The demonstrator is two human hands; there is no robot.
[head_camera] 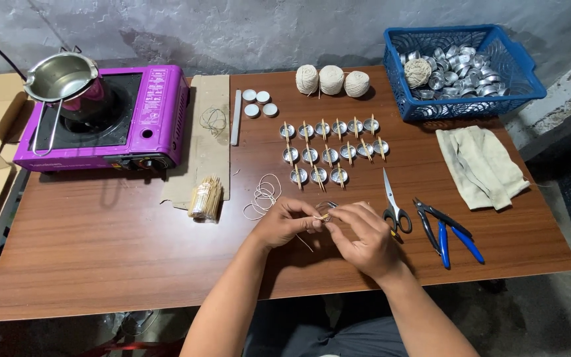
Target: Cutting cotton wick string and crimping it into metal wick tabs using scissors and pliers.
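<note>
My left hand [285,221] and my right hand [363,238] meet over the brown table [100,251], fingertips pinched together on a small wooden stick with a wick [324,216]; a small metal cup [325,206] shows just behind my fingers. Loose white wick string [264,195] lies curled left of my left hand. Beyond my hands stand three rows of small metal cups [328,151], each with a stick laid across it.
Scissors [393,205] and blue-handled pliers [445,228] lie right of my hands, a folded cloth [480,165] further right. A blue basket [457,69] of metal cups, three string balls [332,80], a stick bundle [206,198], a purple stove [104,116] with metal pot [61,76].
</note>
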